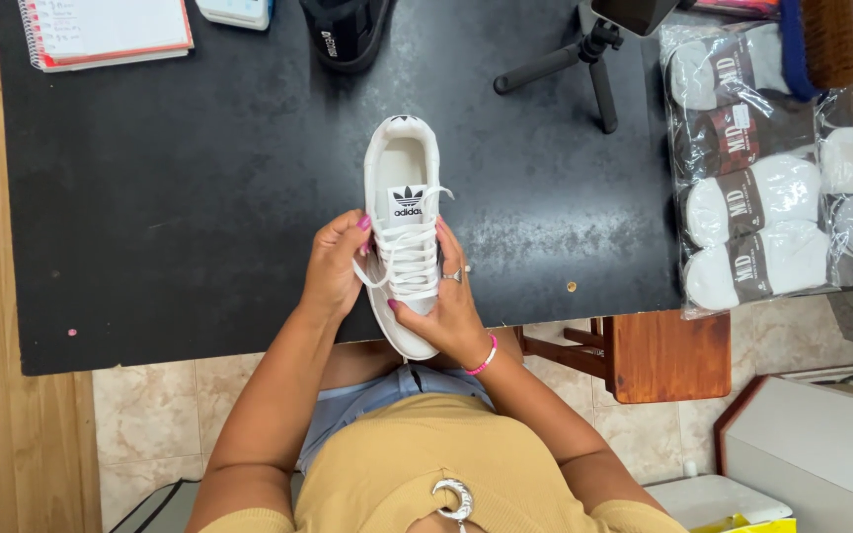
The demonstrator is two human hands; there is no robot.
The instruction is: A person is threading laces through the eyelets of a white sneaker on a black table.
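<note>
I hold a white low-top leather sneaker (402, 197) between my hands at the near edge of the black worktop (199, 197), its heel pointing away from me. My left hand (333, 265) grips its side and pinches a white lace (409, 259); my right hand (454, 301) is clamped under the toe. I judge I am midway through lacing; next comes drawing the lace snug, evenly.

The shoe (402, 232) between the fingers is white with white laces. The desk (199, 197) under it is black. Far right of the fingers, the rolled socks (752, 188) are white and brown.
</note>
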